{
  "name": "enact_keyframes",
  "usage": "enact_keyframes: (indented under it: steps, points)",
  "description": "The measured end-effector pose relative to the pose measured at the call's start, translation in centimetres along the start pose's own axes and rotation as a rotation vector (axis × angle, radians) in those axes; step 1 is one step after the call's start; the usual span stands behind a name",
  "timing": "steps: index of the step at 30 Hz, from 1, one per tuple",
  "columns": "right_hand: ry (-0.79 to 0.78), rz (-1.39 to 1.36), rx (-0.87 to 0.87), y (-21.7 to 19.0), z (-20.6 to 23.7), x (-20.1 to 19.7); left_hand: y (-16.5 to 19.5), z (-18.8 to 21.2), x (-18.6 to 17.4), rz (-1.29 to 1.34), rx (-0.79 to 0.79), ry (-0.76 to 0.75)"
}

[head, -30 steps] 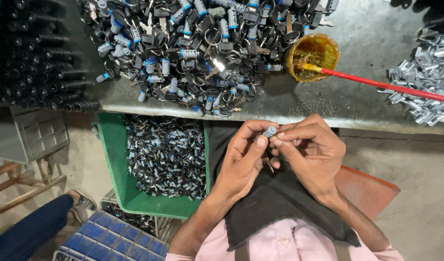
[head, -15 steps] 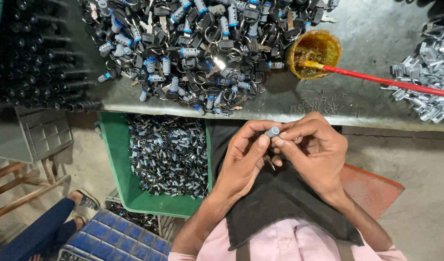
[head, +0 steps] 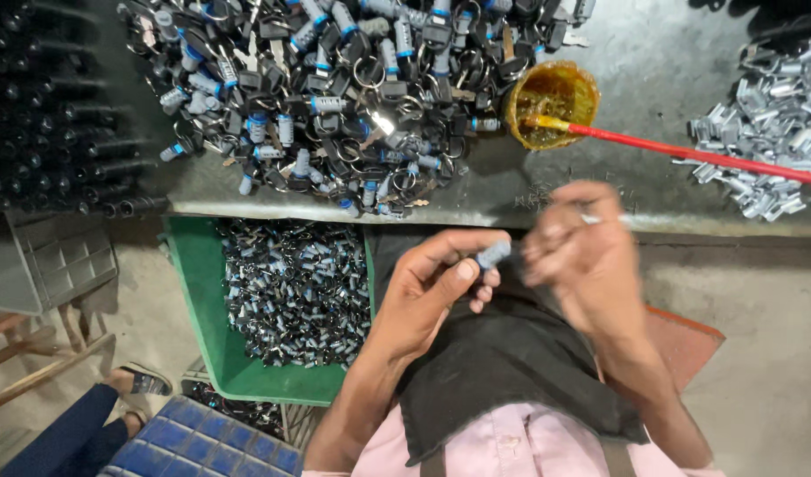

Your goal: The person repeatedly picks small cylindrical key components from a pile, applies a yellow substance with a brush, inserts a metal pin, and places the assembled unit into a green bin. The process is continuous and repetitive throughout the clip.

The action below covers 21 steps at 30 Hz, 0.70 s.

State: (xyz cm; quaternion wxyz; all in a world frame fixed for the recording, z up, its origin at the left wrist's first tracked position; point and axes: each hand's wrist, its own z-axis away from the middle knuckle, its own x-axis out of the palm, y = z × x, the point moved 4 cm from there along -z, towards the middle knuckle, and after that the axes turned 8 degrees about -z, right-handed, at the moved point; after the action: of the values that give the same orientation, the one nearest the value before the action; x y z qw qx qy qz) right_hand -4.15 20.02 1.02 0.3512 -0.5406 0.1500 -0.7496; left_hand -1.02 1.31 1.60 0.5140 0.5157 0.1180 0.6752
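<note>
Left hand [head: 428, 287] pinching small grey cylinder [head: 493, 255] between thumb and fingertips, over dark lap cloth [head: 503, 362]. Right hand [head: 587, 261] blurred, just beside cylinder; grip indeterminate, possibly around thin pin. Beyond hands: key heap [head: 335, 97], yellow dish [head: 552, 97] with red brush [head: 697, 155]. Left of hands: green bin [head: 207, 291].

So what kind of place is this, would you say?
Most likely a small assembly workshop. A metal workbench carries a heap of small black and blue parts and a pile of silver metal pieces. A green crate beneath holds more parts, and the left hand pinches one small cylinder.
</note>
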Motion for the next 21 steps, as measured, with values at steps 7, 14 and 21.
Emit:
enact_keyframes:
  steps: [7,14,21]
  points:
    - [0.242,0.898,-0.571,-7.7,-1.1,-1.5,-0.1,-4.8,0.4,0.184,0.049,0.155]
    - [0.224,0.512,-0.595,-8.5,0.5,-1.8,-1.7,-7.8,0.0,0.392,-0.011,0.188]
    - [0.277,0.645,-0.597,-7.9,1.7,-1.0,-1.5,-6.9,0.5,0.467,-0.034,0.153]
